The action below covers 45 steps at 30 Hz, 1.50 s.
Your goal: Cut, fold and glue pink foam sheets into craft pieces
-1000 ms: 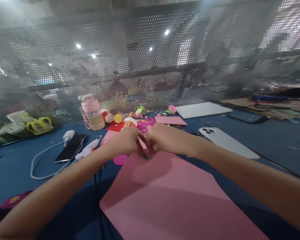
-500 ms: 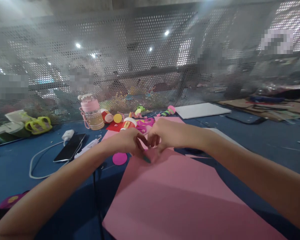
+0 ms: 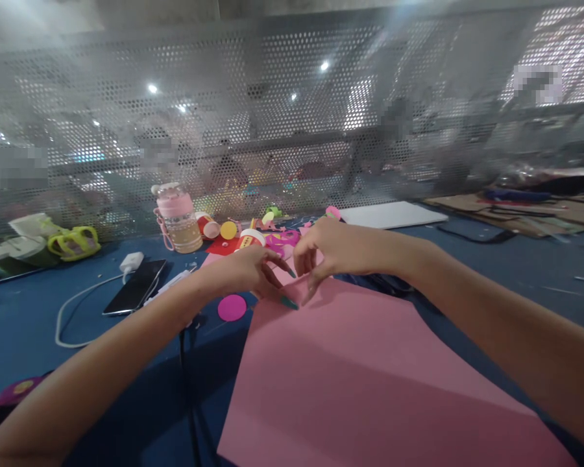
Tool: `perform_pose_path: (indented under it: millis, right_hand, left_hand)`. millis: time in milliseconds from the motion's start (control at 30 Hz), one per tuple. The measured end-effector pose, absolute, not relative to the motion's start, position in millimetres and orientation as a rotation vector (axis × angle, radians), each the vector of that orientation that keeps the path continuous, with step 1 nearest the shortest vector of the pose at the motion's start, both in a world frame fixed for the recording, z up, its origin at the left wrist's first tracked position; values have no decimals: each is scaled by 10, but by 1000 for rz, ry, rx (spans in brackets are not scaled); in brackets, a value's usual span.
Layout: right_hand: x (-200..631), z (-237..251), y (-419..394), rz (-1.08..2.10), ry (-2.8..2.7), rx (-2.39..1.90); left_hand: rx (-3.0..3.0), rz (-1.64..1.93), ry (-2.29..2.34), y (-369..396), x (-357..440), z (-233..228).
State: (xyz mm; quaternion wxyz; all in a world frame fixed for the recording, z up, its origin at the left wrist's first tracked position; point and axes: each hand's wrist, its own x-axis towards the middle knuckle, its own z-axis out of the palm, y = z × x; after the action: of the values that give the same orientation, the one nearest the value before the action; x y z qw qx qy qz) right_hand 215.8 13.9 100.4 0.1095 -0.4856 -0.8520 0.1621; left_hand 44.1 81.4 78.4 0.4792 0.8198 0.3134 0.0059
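A large sheet of pink paper (image 3: 350, 363) stretches from the middle of the table toward me, its near part running out of view. At its far edge my left hand (image 3: 253, 269) pinches the paper between thumb and fingers, long green nails showing. Close beside it, my right hand (image 3: 324, 256) has thumb and curled fingers on the same edge, also gripping the sheet. A bright magenta paper circle (image 3: 232, 307) lies on the table left of the sheet. Behind my hands are a small red and white tub (image 3: 251, 239) and purple cut-out pieces (image 3: 281, 242).
On the left are a phone (image 3: 135, 287), a white charger (image 3: 131, 262) with its cable, a pink-topped bottle (image 3: 178, 217) and a yellow tape holder (image 3: 74, 243). A white board (image 3: 394, 215) lies at the back right. A perforated metal screen (image 3: 282, 130) bounds the table's far side.
Both hands shift slightly along the far edge, the right one a little to the right. The pink sheet's near part has swung slightly to the right.
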Motion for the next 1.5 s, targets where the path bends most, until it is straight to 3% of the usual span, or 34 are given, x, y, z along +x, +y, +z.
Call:
perform_pose_path:
  millis: [767,1133,1500]
  right_hand:
    - [2112,938,175,325,-2544,-1456]
    - [2089,1010,86,506,-2627,-1351]
    - [1908,1022,-16,471,-2597,-1413]
  left_hand:
    - [1955,97,943,766,474,818]
    - [1939,6,751,824,440,764]
    - [1977,-47,626,686,447,857]
